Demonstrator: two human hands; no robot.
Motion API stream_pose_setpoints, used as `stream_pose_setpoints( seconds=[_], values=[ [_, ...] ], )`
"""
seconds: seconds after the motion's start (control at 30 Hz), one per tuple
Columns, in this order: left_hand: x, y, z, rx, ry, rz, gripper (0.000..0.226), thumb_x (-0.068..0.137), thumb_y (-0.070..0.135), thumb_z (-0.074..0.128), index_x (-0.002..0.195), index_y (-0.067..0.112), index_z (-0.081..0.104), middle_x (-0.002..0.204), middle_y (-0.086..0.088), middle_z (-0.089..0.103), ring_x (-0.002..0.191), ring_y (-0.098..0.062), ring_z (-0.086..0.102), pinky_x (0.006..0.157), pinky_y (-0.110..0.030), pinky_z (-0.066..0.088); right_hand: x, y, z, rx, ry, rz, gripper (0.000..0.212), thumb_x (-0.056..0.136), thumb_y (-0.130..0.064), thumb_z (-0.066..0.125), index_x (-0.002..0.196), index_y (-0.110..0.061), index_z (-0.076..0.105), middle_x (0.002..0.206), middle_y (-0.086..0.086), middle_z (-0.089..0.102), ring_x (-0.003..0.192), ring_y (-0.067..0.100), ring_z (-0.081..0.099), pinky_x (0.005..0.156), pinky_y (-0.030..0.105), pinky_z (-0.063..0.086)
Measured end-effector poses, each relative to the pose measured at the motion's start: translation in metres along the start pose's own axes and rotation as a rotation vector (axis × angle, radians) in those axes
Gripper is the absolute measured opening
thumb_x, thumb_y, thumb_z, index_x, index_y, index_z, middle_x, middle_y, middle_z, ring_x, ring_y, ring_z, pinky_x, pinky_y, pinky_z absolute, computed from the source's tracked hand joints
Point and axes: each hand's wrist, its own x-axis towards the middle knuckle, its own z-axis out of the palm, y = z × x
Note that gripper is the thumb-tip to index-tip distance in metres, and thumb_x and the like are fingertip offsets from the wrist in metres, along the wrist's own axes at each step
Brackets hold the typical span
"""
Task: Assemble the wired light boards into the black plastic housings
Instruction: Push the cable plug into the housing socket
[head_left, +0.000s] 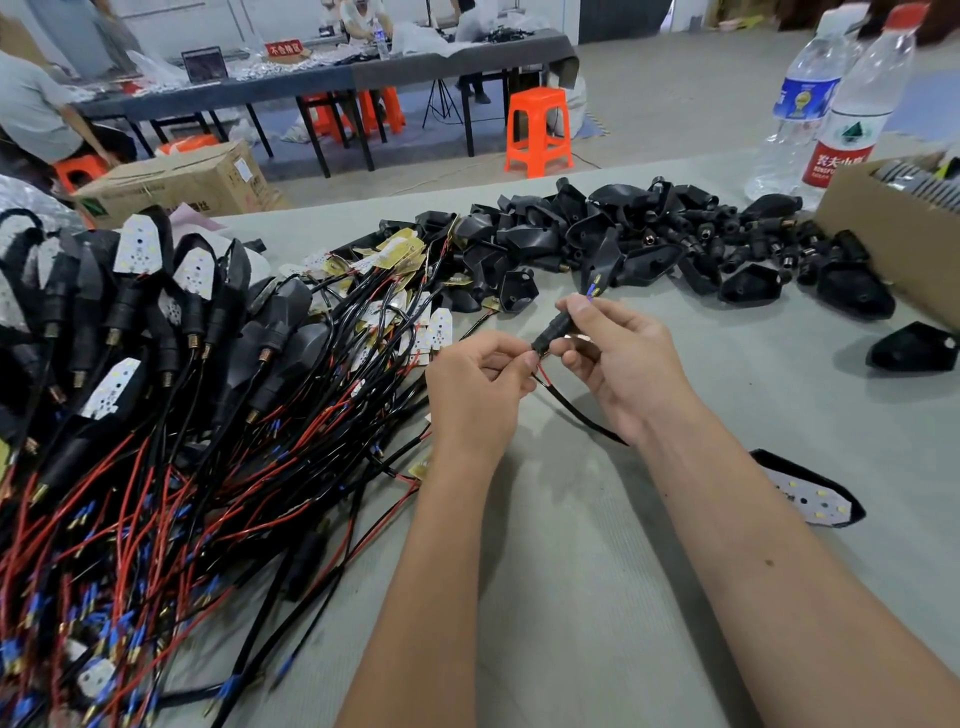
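I am threading the wires: my left grip (480, 371) pinches the red-black wire (566, 402), my right grip (615, 345) pinches the black sleeve (553, 332) (housing comes next, I think).

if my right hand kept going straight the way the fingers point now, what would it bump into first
Your right hand points left, toward your left hand. It would probably meet that hand's fingertips first, since both grip the same small black sleeve and wire. Depth between them is hard to judge.
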Motion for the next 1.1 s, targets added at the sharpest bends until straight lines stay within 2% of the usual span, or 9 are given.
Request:
stream_pose_setpoints(
  seconds=[0.1,0.17,0.27,0.47,0.63,0.77,0.87,0.97,1.1],
  values=[
    [-0.001,0.003,0.002,-0.131,0.014,-0.055,0.014,0.092,0.002,0.072,0.083,0.013,0.075,0.070,-0.005,0.076,0.063,-0.014,0.072,0.063,-0.022,0.057,0.001,-0.001,0.000,0.034,0.018,-0.027,0.015,0.100,-0.013,0.067,0.089,-0.006,0.075,0.077,0.004,0.071,0.059,0.012,0.065,0.055,0.018,0.052],
    [-0.001,0.004,0.003,-0.188,-0.010,-0.121,0.003,0.092,0.004,0.073,0.091,0.005,0.075,0.075,-0.008,0.077,0.065,-0.018,0.073,0.065,-0.024,0.059,0.003,0.000,0.000,0.081,0.043,-0.047,0.015,0.101,-0.012,0.064,0.094,-0.004,0.073,0.083,0.004,0.071,0.060,0.012,0.065,0.056,0.017,0.052],
    [-0.003,0.004,0.007,-0.223,-0.069,-0.203,0.004,0.093,0.002,0.071,0.092,0.004,0.073,0.076,-0.009,0.078,0.065,-0.019,0.074,0.063,-0.025,0.060,0.005,0.000,-0.002,0.125,0.063,-0.062,0.015,0.103,-0.012,0.061,0.103,-0.001,0.071,0.094,0.007,0.069,0.062,0.012,0.065,0.057,0.017,0.052],
    [-0.005,0.009,0.009,-0.178,-0.116,-0.188,0.018,0.095,0.000,0.067,0.085,0.012,0.074,0.070,-0.005,0.074,0.057,-0.011,0.065,0.060,-0.021,0.057,0.007,-0.005,-0.008,-0.007,-0.009,-0.041,0.023,0.105,-0.017,0.058,0.100,-0.002,0.075,0.072,0.003,0.066,0.057,0.011,0.056,0.049,0.019,0.044],
    [-0.006,0.013,0.010,-0.139,-0.153,-0.184,0.015,0.095,-0.004,0.065,0.089,0.007,0.073,0.070,-0.007,0.071,0.057,-0.009,0.060,0.059,-0.020,0.055,0.007,-0.009,-0.011,-0.173,-0.046,-0.030,0.027,0.105,-0.021,0.056,0.094,-0.016,0.081,0.087,0.006,0.067,0.056,0.011,0.050,0.046,0.021,0.038],
    [-0.006,0.010,0.009,-0.154,-0.136,-0.216,0.015,0.095,-0.003,0.064,0.086,0.008,0.068,0.074,-0.008,0.071,0.057,-0.009,0.061,0.067,-0.022,0.059,0.005,-0.010,-0.010,-0.211,-0.058,-0.025,0.027,0.103,-0.019,0.059,0.087,-0.017,0.081,0.076,-0.003,0.068,0.056,0.011,0.049,0.045,0.021,0.037],
    [-0.008,0.010,0.008,-0.188,-0.193,-0.244,0.012,0.094,0.005,0.071,0.101,0.013,0.067,0.089,-0.007,0.073,0.073,-0.013,0.068,0.077,-0.029,0.061,0.004,-0.009,-0.009,-0.224,-0.037,-0.024,0.025,0.100,-0.014,0.060,0.084,-0.014,0.080,0.076,0.003,0.069,0.057,0.014,0.052,0.045,0.022,0.040],
    [-0.009,0.012,0.011,-0.195,-0.200,-0.213,0.014,0.096,0.011,0.070,0.104,0.022,0.070,0.095,-0.005,0.077,0.073,-0.013,0.070,0.070,-0.027,0.062,0.005,-0.007,-0.008,-0.260,-0.045,-0.034,0.026,0.101,-0.020,0.061,0.085,-0.012,0.080,0.077,0.011,0.068,0.058,0.015,0.054,0.045,0.023,0.042],
    [-0.008,0.014,0.008,-0.175,-0.181,-0.232,0.005,0.092,0.008,0.074,0.096,0.012,0.072,0.095,-0.015,0.078,0.073,-0.012,0.069,0.065,-0.020,0.058,0.007,-0.007,-0.008,-0.310,-0.025,-0.100,0.026,0.101,-0.028,0.064,0.088,-0.016,0.082,0.081,0.005,0.068,0.060,0.012,0.051,0.046,0.022,0.038]
  ],
)
